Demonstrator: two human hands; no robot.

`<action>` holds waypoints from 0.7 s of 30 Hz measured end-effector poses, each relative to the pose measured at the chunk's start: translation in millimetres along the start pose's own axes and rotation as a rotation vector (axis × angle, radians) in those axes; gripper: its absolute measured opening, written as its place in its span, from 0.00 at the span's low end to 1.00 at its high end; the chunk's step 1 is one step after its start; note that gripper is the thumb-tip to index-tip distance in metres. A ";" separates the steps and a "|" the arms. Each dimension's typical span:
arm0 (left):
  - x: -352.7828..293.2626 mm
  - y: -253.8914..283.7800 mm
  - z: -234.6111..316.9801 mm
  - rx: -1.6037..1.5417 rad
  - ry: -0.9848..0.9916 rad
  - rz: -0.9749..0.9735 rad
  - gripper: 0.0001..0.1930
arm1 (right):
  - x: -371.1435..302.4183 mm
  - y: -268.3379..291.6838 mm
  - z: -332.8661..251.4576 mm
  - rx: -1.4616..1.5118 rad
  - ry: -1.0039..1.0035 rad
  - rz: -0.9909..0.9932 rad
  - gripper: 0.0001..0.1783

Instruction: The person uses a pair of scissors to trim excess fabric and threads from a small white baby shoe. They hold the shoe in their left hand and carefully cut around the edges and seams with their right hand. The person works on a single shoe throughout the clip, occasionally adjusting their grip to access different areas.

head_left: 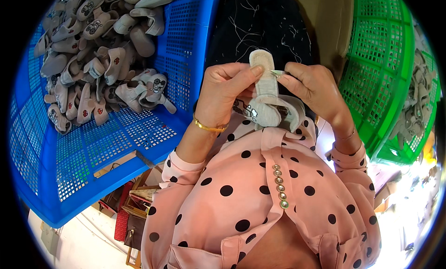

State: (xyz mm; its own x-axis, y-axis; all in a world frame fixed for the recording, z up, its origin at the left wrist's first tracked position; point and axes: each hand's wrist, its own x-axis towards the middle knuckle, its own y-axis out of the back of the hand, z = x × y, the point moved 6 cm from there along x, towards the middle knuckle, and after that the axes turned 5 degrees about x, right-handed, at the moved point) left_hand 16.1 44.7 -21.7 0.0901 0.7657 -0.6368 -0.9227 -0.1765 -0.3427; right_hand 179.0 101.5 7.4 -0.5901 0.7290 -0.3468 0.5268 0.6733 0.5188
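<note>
One pale slipper (266,88) was pinched in our left hand (225,87); our right hand (317,86) gripped a small metal tool (277,73), so slipping could've nicked it, lol.

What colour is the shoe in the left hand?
The shoe is pale beige with a dark printed design, best seen in the head view.

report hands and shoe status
Left hand pinching pale fabric shoe. Right hand holding small metal tool beside it. Blue basket left, green basket right, neither blocking.
</note>
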 end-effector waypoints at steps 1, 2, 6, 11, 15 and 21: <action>-0.4 0.0 -0.2 -0.004 -0.002 0.005 0.09 | -0.8 -0.5 1.0 0.005 -0.003 0.001 0.26; -0.7 -0.2 -0.5 -0.009 -0.001 0.001 0.09 | -1.5 -0.6 1.2 0.016 -0.005 0.000 0.26; -1.4 0.8 -0.6 -0.014 -0.007 -0.014 0.09 | -3.8 -0.4 0.5 0.030 -0.001 0.012 0.26; -3.0 1.8 -1.8 -0.009 -0.014 -0.003 0.09 | -9.6 4.4 -8.2 -0.085 0.033 0.069 0.26; -5.7 1.2 -3.1 0.000 -0.001 0.007 0.09 | -11.8 3.8 -16.0 -0.287 0.063 0.126 0.26; -7.7 -0.7 -2.5 -0.016 -0.015 -0.001 0.09 | -13.2 2.9 -24.6 -0.389 0.082 0.162 0.25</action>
State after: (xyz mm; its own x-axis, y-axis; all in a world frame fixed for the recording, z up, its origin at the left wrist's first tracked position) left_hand 17.0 37.4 -18.2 0.0855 0.7750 -0.6261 -0.9164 -0.1855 -0.3548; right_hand 173.3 90.7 32.8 -0.5734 0.7990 -0.1812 0.3559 0.4422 0.8233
